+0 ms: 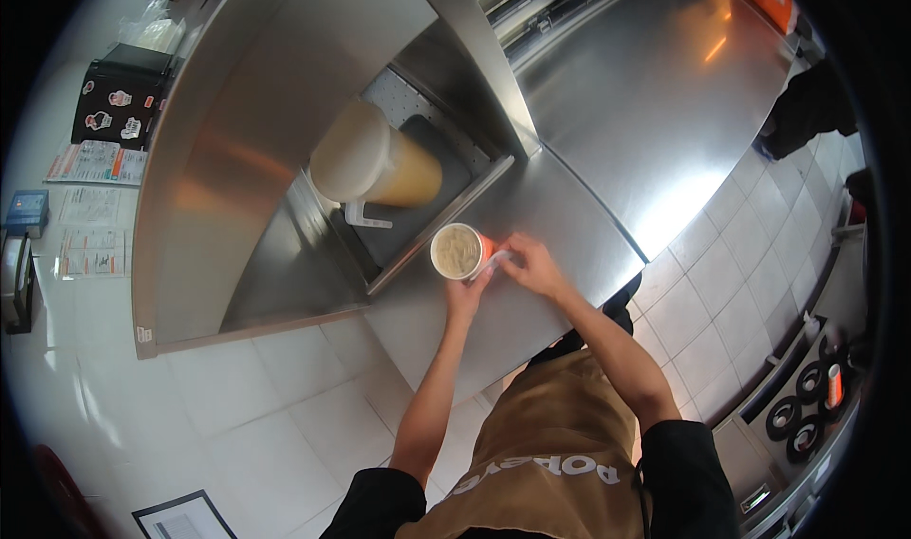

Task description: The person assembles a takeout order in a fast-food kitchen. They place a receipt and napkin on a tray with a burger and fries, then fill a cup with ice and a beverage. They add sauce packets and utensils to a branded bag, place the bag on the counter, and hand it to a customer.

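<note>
A paper cup (459,251) with a white rim and orange-red side is over the steel counter, filled with something pale and lumpy that looks like ice in a drink. My left hand (464,295) grips the cup near its lower side. Close against the cup's right side, my right hand (533,266) has its fingers pinched on a small pale, translucent piece (499,258), whose kind I cannot make out. Just beyond the cup, a large pitcher (414,171) of yellowish-brown liquid, with a whitish lid and handle, stands in a recessed steel well.
The steel counter (569,245) runs under my hands, with a tall steel panel (237,131) to the left. Racks (555,12) sit at the back. A person's dark-clothed leg (807,112) shows at far right, and black ring-shaped holders (785,418) stand at lower right.
</note>
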`<state>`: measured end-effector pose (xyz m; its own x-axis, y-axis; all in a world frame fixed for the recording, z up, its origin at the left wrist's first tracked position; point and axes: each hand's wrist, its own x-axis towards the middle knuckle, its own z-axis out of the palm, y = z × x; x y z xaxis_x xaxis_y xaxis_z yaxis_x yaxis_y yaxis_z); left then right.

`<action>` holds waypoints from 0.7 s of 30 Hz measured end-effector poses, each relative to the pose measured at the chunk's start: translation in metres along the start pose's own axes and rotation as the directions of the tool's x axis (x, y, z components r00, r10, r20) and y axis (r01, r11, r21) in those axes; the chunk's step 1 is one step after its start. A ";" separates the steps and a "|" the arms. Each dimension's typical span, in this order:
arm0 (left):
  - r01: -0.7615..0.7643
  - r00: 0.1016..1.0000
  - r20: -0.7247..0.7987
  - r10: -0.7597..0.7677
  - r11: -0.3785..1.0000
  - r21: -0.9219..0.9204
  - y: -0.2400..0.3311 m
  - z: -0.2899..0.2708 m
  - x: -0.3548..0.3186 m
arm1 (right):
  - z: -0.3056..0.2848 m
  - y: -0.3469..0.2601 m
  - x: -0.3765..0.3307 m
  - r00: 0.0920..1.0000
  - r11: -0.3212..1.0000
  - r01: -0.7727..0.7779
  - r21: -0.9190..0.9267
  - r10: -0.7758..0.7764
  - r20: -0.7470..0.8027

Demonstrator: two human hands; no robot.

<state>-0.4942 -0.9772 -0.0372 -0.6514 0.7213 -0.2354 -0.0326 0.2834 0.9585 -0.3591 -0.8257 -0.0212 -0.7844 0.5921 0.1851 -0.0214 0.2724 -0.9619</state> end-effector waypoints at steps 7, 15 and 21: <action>-0.079 0.915 -0.404 0.012 0.986 -0.149 0.013 0.034 -0.044 | 0.006 -0.007 -0.018 0.974 0.949 -0.224 0.221 0.228 0.008; 0.130 0.946 -0.233 -0.224 0.924 -0.360 -0.025 -0.005 -0.073 | 0.011 -0.023 -0.027 0.922 0.895 -0.383 0.228 0.354 0.160; 0.079 0.867 -0.414 -0.278 0.896 -0.437 -0.023 -0.026 -0.074 | 0.008 -0.037 0.018 0.999 0.997 0.001 -0.075 0.003 0.050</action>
<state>-0.4648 -1.0539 -0.0376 -0.8692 0.2851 -0.4041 -0.4118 0.0352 0.9106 -0.3773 -0.8314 0.0162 -0.8145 0.5542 0.1717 0.0245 0.3285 -0.9442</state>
